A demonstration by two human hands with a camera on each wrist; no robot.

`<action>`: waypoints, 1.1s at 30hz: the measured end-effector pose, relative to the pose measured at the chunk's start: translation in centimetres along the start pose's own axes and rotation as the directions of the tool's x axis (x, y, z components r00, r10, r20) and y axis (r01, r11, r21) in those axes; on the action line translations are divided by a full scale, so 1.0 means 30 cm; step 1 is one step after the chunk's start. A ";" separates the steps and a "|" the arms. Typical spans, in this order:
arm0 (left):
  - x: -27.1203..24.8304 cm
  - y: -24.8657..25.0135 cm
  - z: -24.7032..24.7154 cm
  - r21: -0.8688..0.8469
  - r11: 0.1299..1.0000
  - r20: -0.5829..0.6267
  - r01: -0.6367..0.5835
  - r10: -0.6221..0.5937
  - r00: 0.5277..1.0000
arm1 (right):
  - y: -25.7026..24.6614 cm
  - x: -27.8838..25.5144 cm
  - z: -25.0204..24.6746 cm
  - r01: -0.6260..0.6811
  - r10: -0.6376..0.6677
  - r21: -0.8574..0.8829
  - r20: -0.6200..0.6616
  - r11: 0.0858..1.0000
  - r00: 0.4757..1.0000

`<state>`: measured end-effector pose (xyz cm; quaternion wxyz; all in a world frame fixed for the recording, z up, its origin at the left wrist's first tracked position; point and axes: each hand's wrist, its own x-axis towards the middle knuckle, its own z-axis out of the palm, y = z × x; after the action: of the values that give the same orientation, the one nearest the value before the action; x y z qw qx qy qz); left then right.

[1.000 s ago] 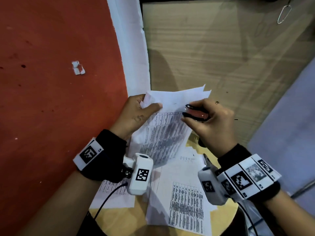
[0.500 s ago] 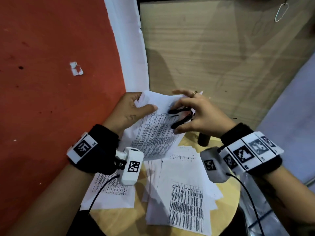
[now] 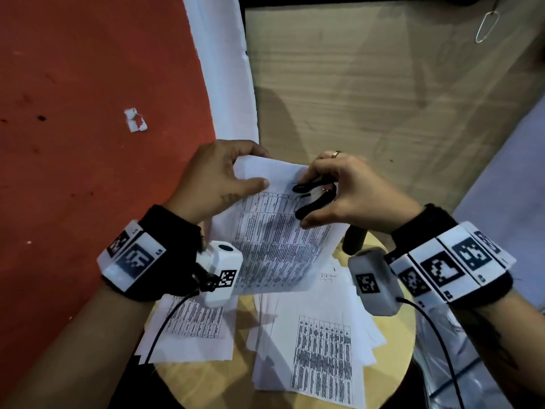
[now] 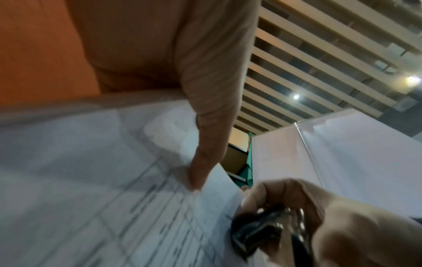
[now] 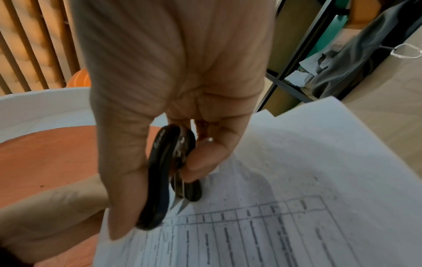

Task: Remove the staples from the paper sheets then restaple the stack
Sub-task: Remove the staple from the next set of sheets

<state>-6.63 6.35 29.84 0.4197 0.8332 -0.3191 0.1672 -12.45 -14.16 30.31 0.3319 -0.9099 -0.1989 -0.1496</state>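
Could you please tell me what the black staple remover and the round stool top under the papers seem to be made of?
The black claw-type staple remover looks like glossy moulded plastic over metal: its grips shine, and bright silvery prongs and a rivet show between them. The round pale stool top looks like light wood or wood-look laminate, matt, with a smooth tan face; which one, I cannot tell.

bg: red floor (image 3: pixel 88 69) | paper scrap (image 3: pixel 135 120) on it | wood panel (image 3: pixel 368 84) | wire clip (image 3: pixel 486 26) top-rt

stool (image 3: pixel 395 358) – crowded with loose sheets (image 3: pixel 321 343) | dark post (image 3: pixel 354 239) – possibly blocking behind
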 end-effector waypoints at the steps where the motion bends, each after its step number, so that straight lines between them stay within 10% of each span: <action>1: 0.000 0.006 -0.015 0.012 1.000 0.027 -0.004 0.004 1.000 | -0.003 -0.004 -0.004 0.000 0.000 -0.005 0.004 1.000 1.000; 8: 0.029 0.123 -0.015 0.449 0.883 0.129 -0.139 0.090 0.988 | -0.039 -0.012 -0.011 0.073 -0.073 -0.017 -0.018 0.997 0.997; 16: 0.057 0.099 -0.021 0.067 0.998 0.343 -0.002 -0.021 0.939 | 0.002 -0.067 0.040 0.218 -0.313 -0.274 -0.377 0.937 0.872; 33: 0.049 0.097 0.005 -0.170 0.970 0.427 0.172 -0.084 0.900 | 0.007 -0.039 0.064 0.334 -0.500 -0.509 -0.230 0.793 0.835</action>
<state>-7.51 4.36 32.28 0.4348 0.8215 -0.3609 -0.0760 -13.10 -13.36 28.33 0.1007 -0.8511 -0.2949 -0.4226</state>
